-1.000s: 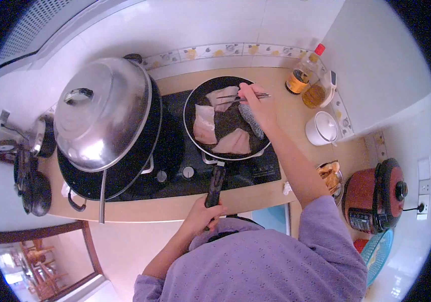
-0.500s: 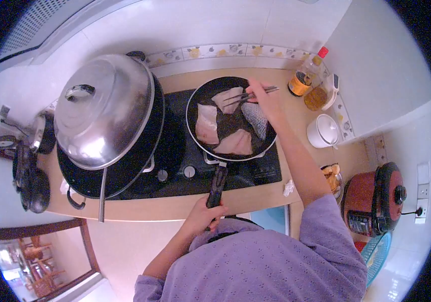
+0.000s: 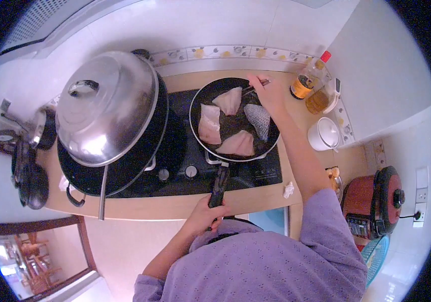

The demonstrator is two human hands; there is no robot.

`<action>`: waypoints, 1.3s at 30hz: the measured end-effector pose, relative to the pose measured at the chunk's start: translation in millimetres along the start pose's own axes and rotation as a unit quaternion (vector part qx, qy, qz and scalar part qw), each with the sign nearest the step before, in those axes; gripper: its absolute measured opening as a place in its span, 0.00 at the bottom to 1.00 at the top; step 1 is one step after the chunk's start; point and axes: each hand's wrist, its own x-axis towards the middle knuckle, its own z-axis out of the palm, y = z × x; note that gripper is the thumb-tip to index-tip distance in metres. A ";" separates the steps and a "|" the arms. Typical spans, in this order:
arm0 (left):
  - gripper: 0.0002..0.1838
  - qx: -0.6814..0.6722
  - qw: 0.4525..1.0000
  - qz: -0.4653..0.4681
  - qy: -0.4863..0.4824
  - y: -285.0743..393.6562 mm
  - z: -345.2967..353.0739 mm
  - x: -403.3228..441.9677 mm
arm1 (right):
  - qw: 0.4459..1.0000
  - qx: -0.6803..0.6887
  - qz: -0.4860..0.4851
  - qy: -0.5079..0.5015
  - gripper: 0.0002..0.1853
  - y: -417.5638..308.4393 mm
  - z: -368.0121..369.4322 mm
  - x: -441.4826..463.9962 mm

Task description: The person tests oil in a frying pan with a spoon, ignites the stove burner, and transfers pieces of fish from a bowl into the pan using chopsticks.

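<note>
A black frying pan (image 3: 230,124) sits on the cooktop with several fish pieces lying apart in it. Three show pale flesh: one at the top (image 3: 228,101), one at the left (image 3: 209,124) and one at the bottom (image 3: 238,144). At the right lies a piece with grey scaly skin (image 3: 258,122) facing up. My left hand (image 3: 206,215) is closed around the pan's black handle (image 3: 219,183). Over the pan's upper right rim, my right hand (image 3: 270,95) grips chopsticks (image 3: 249,91), whose tips point left near the top piece; whether they touch it I cannot tell.
A large wok with a domed metal lid (image 3: 107,108) fills the left of the black cooktop (image 3: 175,156). Along the right stand bottles (image 3: 302,86), a white lidded pot (image 3: 323,134), a crumpled tissue (image 3: 288,190), a bowl of food (image 3: 334,176) and a red electric cooker (image 3: 361,201).
The chopsticks have drawn back up and right from the top fish piece and point differently. That piece looks slightly turned. My left hand stays on the handle.
</note>
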 end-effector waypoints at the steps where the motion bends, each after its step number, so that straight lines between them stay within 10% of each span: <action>1: 0.11 -0.004 1.000 0.001 -0.003 -1.8 -1.0 0.7 | 1.000 0.001 0.008 -0.014 0.19 -1.2 1.3 1.0; 13: 0.12 0.022 1.000 -0.017 0.004 4.3 0.4 -0.8 | 0.960 0.138 0.146 -0.195 0.13 -83.2 -53.9 -52.9; 23: 0.12 0.014 1.000 -0.015 0.009 6.6 2.6 -3.3 | 0.977 0.174 0.003 -0.120 0.09 -51.2 -14.8 -76.4; 39: 0.12 -0.009 1.000 -0.001 -0.015 -3.8 -3.2 2.7 | 0.979 0.170 0.055 -0.099 0.12 -62.2 -31.1 -61.7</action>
